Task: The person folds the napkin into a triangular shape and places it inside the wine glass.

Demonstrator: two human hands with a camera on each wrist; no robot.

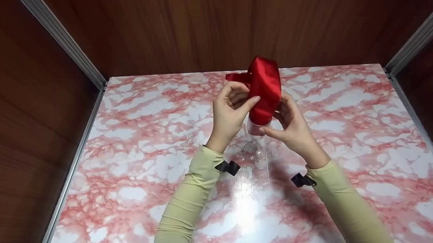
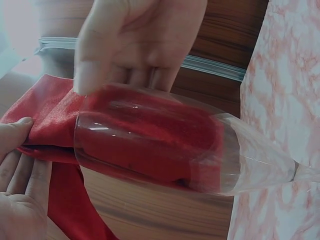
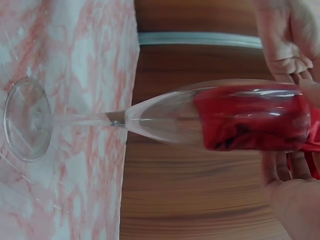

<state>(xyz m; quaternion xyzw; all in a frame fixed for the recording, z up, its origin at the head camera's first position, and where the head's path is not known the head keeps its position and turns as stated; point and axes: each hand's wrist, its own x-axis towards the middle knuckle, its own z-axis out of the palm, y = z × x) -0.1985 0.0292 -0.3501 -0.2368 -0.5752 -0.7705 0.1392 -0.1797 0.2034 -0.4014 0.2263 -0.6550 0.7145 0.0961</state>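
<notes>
A clear champagne flute [image 3: 165, 117] stands upright, its round base [image 3: 28, 120] seen against the marbled tabletop. Red satin cloth [image 1: 264, 84] fills the upper part of its bowl and rises in a folded bunch above the rim, with a loose tail [image 2: 80, 200] hanging outside. My left hand [image 1: 229, 113] pinches the cloth above the rim, thumb in front and fingers behind. With thumb and fingers, my right hand [image 1: 293, 125] holds the flute's bowl near the rim. The right fingertips are partly hidden behind the cloth and glass.
Brown wood-grain panels enclose the red-and-white marbled table [image 1: 145, 141] at the back and sides. Grey metal rails [image 1: 62, 40] run along the panel corners. A small black device [image 1: 228, 168] is strapped at each wrist.
</notes>
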